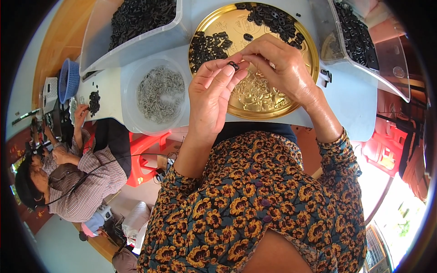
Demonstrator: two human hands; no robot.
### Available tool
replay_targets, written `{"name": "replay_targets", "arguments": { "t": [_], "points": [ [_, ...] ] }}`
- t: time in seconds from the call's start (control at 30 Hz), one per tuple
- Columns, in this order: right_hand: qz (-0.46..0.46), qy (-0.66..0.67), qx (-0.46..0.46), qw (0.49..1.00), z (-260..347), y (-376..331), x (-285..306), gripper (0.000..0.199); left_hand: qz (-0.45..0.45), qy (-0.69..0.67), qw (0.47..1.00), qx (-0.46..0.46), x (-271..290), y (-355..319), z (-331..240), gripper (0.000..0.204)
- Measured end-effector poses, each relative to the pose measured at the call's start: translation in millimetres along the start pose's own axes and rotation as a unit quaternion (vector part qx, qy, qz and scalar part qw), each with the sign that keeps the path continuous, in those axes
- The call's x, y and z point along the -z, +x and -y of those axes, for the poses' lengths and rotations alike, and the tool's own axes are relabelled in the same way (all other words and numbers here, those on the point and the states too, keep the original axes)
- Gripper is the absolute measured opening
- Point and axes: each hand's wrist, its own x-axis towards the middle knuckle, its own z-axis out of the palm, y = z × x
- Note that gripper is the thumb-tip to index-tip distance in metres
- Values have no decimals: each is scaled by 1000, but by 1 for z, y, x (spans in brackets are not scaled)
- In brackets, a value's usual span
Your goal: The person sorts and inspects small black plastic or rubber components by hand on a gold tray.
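Between the thumb and fingers of my left hand [211,93] is a small black plastic piece [233,65], pinched above the near half of a round gold tray [300,93]. My right hand [277,63] meets it there, its fingertips pressed together at the piece; whatever they hold is too small to make out. On the tray lie a pile of black rectangular pieces [207,48] at the left, a pile of black oval two-holed pieces [273,20] at the far side, and one stray oval piece [247,37].
A round clear tub [129,98] of small silvery metal parts stands left of the tray. Clear bins of black pieces, one at the far left [182,27] and one at the far right [339,45], flank it. Another person [86,177] sits at the left beside a blue basket [69,79].
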Motion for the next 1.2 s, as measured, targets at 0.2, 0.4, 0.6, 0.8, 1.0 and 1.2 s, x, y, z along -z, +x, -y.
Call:
{"name": "replay_targets", "arguments": {
  "t": [0.2, 0.4, 0.6, 0.8, 1.0, 1.2],
  "points": [
    [-34, 23, -71, 997, -8, -8, -2, 11, 5, -32, 999, 26, -5, 3, -5, 13],
    [-20, 239, -256, 937, 4, -11, -7, 21, 7, 10, 999, 30, -2, 3, -4, 13],
    [-25, 244, -271, 931, 9, -12, -10, 25, 11, 63, 998, 12, -8, 2, -3, 15],
    [-17, 213, -265, 940, 11, -12, -12, 26, 16, 96, 995, 1, -8, 2, -2, 15],
    [-7, 234, -287, 929, 11, -12, -9, 27, 10, 95, 995, -3, -5, 3, -2, 16],
    [-1, 210, -277, 938, 14, -11, -9, 27, 13, 97, 995, -8, -6, 3, -3, 15]
  ]
}}
